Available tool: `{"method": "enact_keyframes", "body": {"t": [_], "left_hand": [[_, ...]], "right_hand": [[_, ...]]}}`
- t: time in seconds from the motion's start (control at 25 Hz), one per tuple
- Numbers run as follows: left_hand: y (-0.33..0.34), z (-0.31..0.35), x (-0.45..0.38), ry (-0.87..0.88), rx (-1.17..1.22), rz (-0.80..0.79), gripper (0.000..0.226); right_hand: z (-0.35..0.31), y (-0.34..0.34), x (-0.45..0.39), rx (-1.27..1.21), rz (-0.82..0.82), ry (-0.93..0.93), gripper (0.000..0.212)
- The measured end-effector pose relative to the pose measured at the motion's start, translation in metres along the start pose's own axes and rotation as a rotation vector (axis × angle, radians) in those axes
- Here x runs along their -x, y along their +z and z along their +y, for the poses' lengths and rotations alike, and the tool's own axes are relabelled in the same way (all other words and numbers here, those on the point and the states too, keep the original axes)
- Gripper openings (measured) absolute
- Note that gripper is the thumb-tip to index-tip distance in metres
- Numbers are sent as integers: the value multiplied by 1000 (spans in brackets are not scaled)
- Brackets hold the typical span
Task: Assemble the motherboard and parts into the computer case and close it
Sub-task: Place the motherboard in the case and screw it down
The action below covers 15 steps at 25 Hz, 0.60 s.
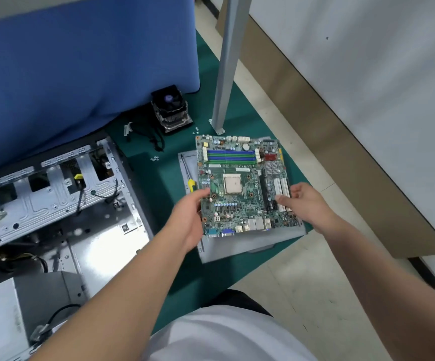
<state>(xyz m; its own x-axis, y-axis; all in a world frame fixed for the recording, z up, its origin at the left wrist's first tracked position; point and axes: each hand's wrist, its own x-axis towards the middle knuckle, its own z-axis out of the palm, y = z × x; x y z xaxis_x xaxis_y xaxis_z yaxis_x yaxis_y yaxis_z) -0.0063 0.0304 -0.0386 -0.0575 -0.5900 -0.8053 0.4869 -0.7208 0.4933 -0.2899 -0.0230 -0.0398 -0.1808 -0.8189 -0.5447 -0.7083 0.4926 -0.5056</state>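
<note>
The task is at an early stage. The motherboard (242,186) is outside the computer case (62,204), held over the grey side panel (237,247) that lies on the green surface (164,183), to the right of the case. The left hand (189,217) grips the board's left edge, thumb on top and fingers underneath; the right hand (303,203) holds the right edge by the white expansion slots, fingertips curled onto it. The case lies open on its side with its floor bare, so seating the board, screwing it down, fitting the CPU cooler (172,108), cabling and closing with the panel all appear to remain. The processor already sits in its socket. A yellow-handled screwdriver (188,175) rests on the panel, and loose screws (154,158) lie nearby. The case's left and lower parts are cut off, its cables are hard to follow, and whether the board touches the panel cannot be told.
</note>
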Motion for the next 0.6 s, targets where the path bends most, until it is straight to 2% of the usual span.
{"method": "enact_keyframes", "body": {"t": [0.12,0.2,0.28,0.4,0.44,0.6], "left_hand": [[-30,28,33,80,14,-48,106],[-61,41,54,86,-1,-31,106],[-100,48,71,76,62,-31,90],[-154,45,97,125,259,-100,39],[-170,42,105,159,322,-113,29],[-219,37,129,293,393,-6,31]], "right_hand": [[-44,10,20,-27,-24,-64,61],[-78,28,34,-42,-50,-118,51],[-108,51,50,-45,-93,-176,51],[-148,92,74,-20,-171,-249,63],[-158,105,82,-8,-188,-268,64],[-193,147,111,71,-234,-324,69]]}}
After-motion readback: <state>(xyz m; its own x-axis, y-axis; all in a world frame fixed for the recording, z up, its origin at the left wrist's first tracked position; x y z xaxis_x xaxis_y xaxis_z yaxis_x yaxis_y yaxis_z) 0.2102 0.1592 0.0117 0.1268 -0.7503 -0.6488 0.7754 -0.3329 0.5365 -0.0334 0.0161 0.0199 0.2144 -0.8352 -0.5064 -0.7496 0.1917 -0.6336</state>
